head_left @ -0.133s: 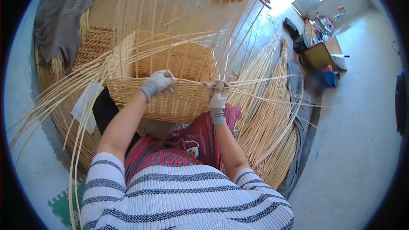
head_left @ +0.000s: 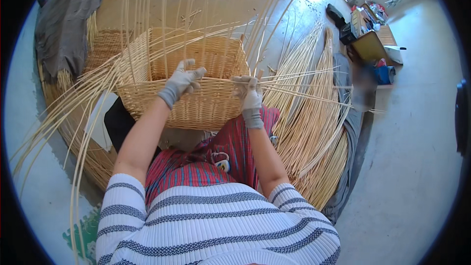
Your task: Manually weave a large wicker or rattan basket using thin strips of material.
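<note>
A wicker basket [head_left: 181,110] with tall upright stakes [head_left: 206,14] rests in front of my lap. My left hand [head_left: 182,82], in a pale grey-white glove, is at the near rim with its fingers apart; nothing shows in it. At the near right corner my gloved right hand [head_left: 251,94] is closed, pinching wicker strands at the rim. Long wicker strands [head_left: 304,97] run out to the right from that hand. Other loose strands [head_left: 73,100] fan out from the basket's left side.
Bundles of wicker rods [head_left: 311,132] lie on the floor to the right, beside a grey cloth [head_left: 349,132]. Left of the basket are a darker woven basket [head_left: 105,49] and a grey cloth cover [head_left: 68,24]. A cluttered low table [head_left: 370,46] stands far right.
The whole scene sits a little higher in the picture. My left hand's fingers have spread near the rim. My right hand keeps its hold at the corner.
</note>
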